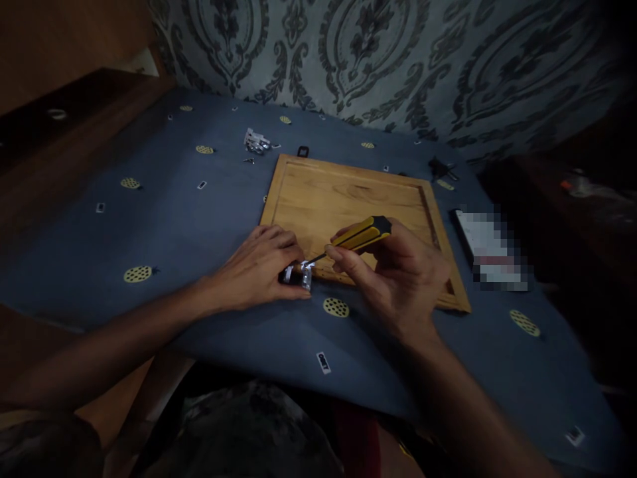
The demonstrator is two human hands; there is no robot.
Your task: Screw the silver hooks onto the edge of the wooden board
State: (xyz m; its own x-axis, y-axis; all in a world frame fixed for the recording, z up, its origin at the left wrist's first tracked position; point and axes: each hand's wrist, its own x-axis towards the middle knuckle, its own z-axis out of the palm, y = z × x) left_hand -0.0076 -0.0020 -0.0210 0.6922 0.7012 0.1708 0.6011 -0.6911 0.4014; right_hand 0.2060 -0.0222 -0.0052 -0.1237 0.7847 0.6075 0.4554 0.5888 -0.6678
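Blue dotted cloth [174,226], dimly lit: a small silvery metal fitting [302,273] sits at the 7 o'clock corner of a pale framed wooden board [348,192], pinched in the left hand [259,269]. The right hand [393,272] grips a yellow-and-black-handled screwdriver [359,236], tip on the finger-held fitting. A slip could jab fingers or score wood. Fingers hide the contact point; loose metal parts [255,142] at 11 o'clock are indistinct.

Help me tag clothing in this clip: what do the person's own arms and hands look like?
Both forearms are bare, no sleeves in view. The left hand and right hand wear no gloves; no ring, watch or bracelet shows.
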